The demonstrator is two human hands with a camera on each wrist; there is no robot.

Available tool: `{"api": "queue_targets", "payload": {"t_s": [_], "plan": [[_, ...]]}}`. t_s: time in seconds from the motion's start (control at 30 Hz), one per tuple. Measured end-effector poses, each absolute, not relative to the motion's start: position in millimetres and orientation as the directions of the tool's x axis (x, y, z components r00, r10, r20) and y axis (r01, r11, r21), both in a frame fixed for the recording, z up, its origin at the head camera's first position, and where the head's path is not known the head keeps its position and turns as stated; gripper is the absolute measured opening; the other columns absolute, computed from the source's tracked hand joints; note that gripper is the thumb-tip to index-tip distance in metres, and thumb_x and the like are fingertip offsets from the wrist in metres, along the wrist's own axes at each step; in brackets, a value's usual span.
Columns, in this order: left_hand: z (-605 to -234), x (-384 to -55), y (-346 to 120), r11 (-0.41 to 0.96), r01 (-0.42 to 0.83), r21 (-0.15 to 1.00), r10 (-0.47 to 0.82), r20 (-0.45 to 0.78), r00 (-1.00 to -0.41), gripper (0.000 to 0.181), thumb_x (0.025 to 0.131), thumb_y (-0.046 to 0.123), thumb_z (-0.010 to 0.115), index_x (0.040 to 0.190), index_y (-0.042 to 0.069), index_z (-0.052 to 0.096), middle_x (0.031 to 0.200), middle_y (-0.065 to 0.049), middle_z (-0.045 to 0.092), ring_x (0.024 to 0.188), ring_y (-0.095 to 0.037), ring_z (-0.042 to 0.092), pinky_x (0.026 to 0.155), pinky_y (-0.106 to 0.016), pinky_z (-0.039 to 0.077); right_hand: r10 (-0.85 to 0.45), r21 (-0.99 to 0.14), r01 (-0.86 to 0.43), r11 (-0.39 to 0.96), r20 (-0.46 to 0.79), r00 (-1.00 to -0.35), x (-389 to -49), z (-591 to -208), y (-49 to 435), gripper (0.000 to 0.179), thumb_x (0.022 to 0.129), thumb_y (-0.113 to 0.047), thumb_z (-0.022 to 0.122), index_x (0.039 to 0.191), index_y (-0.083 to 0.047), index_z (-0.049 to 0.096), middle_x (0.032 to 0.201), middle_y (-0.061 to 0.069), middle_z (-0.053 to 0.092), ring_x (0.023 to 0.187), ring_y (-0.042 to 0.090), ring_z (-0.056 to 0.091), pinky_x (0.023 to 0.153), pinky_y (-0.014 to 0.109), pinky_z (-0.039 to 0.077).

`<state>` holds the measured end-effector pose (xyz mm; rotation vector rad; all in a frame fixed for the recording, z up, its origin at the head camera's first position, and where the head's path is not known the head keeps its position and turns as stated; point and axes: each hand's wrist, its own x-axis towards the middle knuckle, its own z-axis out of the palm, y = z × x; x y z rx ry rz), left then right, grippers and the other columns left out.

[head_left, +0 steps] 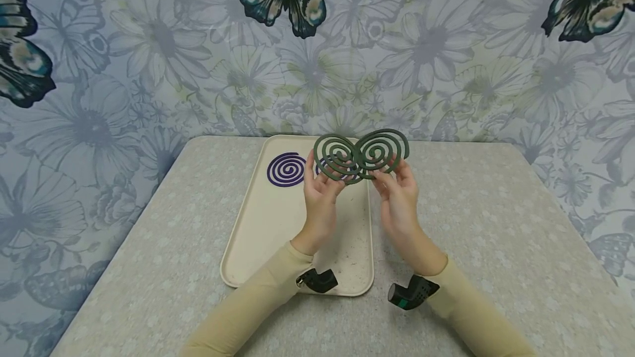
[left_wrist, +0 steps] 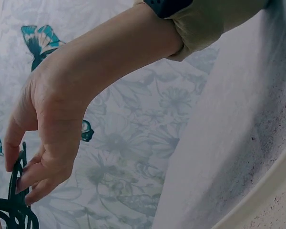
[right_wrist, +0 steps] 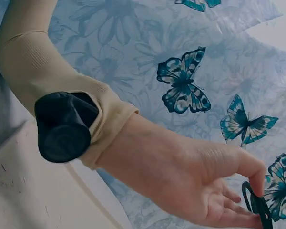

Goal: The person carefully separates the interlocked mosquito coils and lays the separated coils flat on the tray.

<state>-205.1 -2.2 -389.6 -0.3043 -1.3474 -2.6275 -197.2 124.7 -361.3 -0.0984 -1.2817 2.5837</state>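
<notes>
Two dark green mosquito coils, a left one (head_left: 338, 154) and a right one (head_left: 378, 152), are held up above the tray's far right, their inner edges overlapping in the head view. My left hand (head_left: 319, 205) pinches the left coil at its outer edge between thumb and fingers. The right coil's lower edge is gripped by my right hand (head_left: 401, 208). In the left wrist view the left hand (left_wrist: 52, 129) holds the green coils (left_wrist: 16, 200) nearly edge-on. Thumb and fingers of the right hand (right_wrist: 195, 176) pinch a coil rim (right_wrist: 260, 207) in the right wrist view.
A cream tray (head_left: 273, 236) lies on the pale patterned table (head_left: 471, 208). One purple coil (head_left: 286, 169) lies at its far left; another purple coil is partly hidden behind the left hand and green coils. Small dark crumbs dot the tray's right side. A butterfly-print wall covering (head_left: 163, 43) stands behind.
</notes>
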Motion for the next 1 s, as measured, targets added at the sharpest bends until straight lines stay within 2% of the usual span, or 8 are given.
{"api": "queue_targets", "payload": {"t_s": [0.1, 0.3, 0.5, 0.57, 0.77, 0.9, 1.0], "plan": [[-387, -208, -7, -0.582, 0.259, 0.771, -0.076, 0.266, -0.961, 0.082, 0.082, -0.013, 0.044, 0.151, 0.02, 0.013, 0.126, -0.012, 0.056, 0.11, -0.014, 0.062, 0.092, -0.027, 0.054, 0.256, -0.801, -0.174, -0.572, 0.026, -0.966, -200, -361, 128, 0.035, 0.088, 0.013, 0.052, 0.114, -0.011, 0.049, 0.106, 0.002, 0.056, 0.089, 0.009, 0.063, 0.078, 0.02, 0.057], [-381, -214, -17, -0.595, 0.302, 0.745, -0.14, 0.275, -0.951, 0.081, 0.085, -0.012, 0.043, 0.152, 0.019, 0.011, 0.121, -0.011, 0.058, 0.103, -0.013, 0.062, 0.083, -0.021, 0.053, 0.228, -0.83, -0.166, -0.532, 0.048, -0.972, -203, -362, 134, 0.047, 0.091, 0.012, 0.051, 0.131, -0.011, 0.04, 0.096, 0.003, 0.064, 0.082, 0.01, 0.07, 0.077, 0.024, 0.058], [-375, -220, -26, -0.577, 0.328, 0.748, -0.183, 0.273, -0.944, 0.077, 0.086, -0.014, 0.039, 0.152, 0.018, 0.014, 0.129, -0.027, 0.053, 0.102, -0.013, 0.064, 0.089, -0.025, 0.054, 0.216, -0.821, -0.178, -0.542, 0.069, -0.974, -205, -362, 136, 0.067, 0.089, 0.015, 0.051, 0.145, -0.013, 0.027, 0.095, 0.003, 0.067, 0.083, 0.012, 0.071, 0.075, 0.026, 0.059], [-373, -222, -29, -0.572, 0.334, 0.749, -0.195, 0.272, -0.942, 0.076, 0.087, -0.014, 0.039, 0.151, 0.018, 0.015, 0.13, -0.029, 0.052, 0.102, -0.014, 0.064, 0.091, -0.028, 0.054, 0.214, -0.828, -0.173, -0.534, 0.065, -0.975, -206, -362, 137, 0.072, 0.089, 0.015, 0.05, 0.148, -0.015, 0.022, 0.095, 0.003, 0.068, 0.083, 0.012, 0.071, 0.074, 0.026, 0.059], [-369, -227, -39, -0.569, 0.346, 0.745, -0.216, 0.271, -0.938, 0.07, 0.089, -0.011, 0.042, 0.149, 0.019, 0.02, 0.133, -0.025, 0.053, 0.107, -0.017, 0.064, 0.09, -0.026, 0.055, 0.19, -0.823, -0.166, -0.544, 0.072, -0.979, -207, -361, 139, 0.072, 0.089, 0.017, 0.05, 0.148, -0.015, 0.024, 0.094, 0.004, 0.067, 0.082, 0.013, 0.071, 0.071, 0.026, 0.059], [-366, -231, -48, -0.565, 0.333, 0.755, -0.242, 0.234, -0.942, 0.064, 0.091, -0.008, 0.045, 0.148, 0.017, 0.026, 0.131, -0.025, 0.054, 0.098, -0.015, 0.067, 0.088, -0.024, 0.055, 0.174, -0.827, -0.16, -0.54, 0.076, -0.982, -208, -362, 141, 0.07, 0.089, 0.017, 0.05, 0.147, -0.014, 0.026, 0.094, 0.004, 0.067, 0.081, 0.013, 0.071, 0.071, 0.026, 0.059], [-364, -236, -56, -0.553, 0.316, 0.771, -0.266, 0.196, -0.944, 0.06, 0.092, -0.006, 0.046, 0.146, 0.013, 0.03, 0.122, -0.018, 0.06, 0.091, -0.014, 0.068, 0.086, -0.023, 0.055, 0.171, -0.83, -0.147, -0.538, 0.063, -0.983, -210, -362, 143, 0.07, 0.089, 0.017, 0.049, 0.147, -0.013, 0.025, 0.094, 0.005, 0.067, 0.08, 0.012, 0.071, 0.071, 0.025, 0.059]]}}
